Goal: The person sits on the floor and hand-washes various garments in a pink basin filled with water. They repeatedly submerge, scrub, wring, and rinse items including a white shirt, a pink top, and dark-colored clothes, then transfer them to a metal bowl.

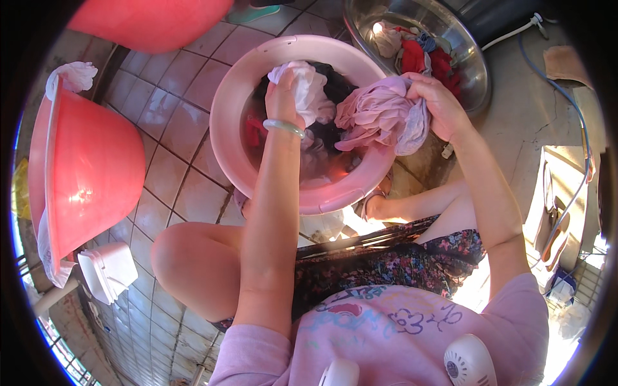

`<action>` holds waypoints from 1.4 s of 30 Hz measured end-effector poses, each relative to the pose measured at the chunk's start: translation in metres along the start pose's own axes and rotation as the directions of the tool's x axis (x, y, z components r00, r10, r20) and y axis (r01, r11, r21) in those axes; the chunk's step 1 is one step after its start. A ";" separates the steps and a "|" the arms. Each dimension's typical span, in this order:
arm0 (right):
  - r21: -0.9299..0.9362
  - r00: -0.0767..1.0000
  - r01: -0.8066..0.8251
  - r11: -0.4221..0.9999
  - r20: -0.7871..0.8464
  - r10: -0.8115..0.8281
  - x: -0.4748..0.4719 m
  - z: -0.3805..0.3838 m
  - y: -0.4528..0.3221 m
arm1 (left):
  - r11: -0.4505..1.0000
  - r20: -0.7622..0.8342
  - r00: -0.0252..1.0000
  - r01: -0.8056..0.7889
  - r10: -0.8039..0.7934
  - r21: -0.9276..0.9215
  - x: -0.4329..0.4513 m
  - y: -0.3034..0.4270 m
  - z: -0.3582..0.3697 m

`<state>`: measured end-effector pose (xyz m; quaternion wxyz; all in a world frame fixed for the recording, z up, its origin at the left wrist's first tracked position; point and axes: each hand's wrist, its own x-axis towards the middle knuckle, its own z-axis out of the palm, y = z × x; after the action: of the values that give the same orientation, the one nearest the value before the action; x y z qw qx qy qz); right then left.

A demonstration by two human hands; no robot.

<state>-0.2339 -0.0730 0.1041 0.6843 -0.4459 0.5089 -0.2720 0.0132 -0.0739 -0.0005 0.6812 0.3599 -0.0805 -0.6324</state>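
Before me stands a pink plastic basin point(227, 111) with dark clothes point(333, 87) and other cloth soaking in murky water. My left hand point(285, 99), with a jade-like bangle point(284, 128) on the wrist, grips a white cloth point(311, 89) over the basin's far left part. In my right hand point(437, 103) is a bunched pink garment point(374, 113), held above the basin's right rim. A pale bluish part of the bundle point(414, 128) hangs below those fingers. A red cloth point(254, 130) shows at the left inside the basin.
A metal basin point(470, 62) holding wet red cloth point(413, 55) and other clothes adjoins at the upper right. On the left a red tub point(96, 159) lies tipped near a white plastic container point(108, 272). Another red tub point(154, 21) is at the top. A blue hose point(572, 96) runs along the right.
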 end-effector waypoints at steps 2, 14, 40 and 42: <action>-0.318 0.999 -0.030 0.947 0.022 0.039 0.006 0.019 0.009 | 0.998 -0.081 0.995 -0.048 0.052 0.045 -0.004 -0.026 -0.023; 0.293 0.975 -0.218 0.931 0.027 0.220 0.037 0.042 0.093 | 0.963 -0.056 0.990 0.142 -0.133 0.229 -0.117 -0.127 0.005; -0.622 0.897 0.224 0.750 -0.170 -0.409 0.016 0.165 0.178 | 0.788 0.441 0.897 0.293 -0.030 -0.541 -0.057 -0.123 -0.145; -0.665 0.837 0.332 0.669 -0.119 -0.533 0.005 0.162 0.185 | 0.845 0.275 0.952 0.253 -0.132 -0.470 -0.068 -0.128 -0.140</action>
<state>-0.0948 0.0611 -0.0488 0.3264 -0.7066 0.5455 -0.3107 -0.0230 0.0507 -0.1550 0.6694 0.1011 0.0439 -0.7347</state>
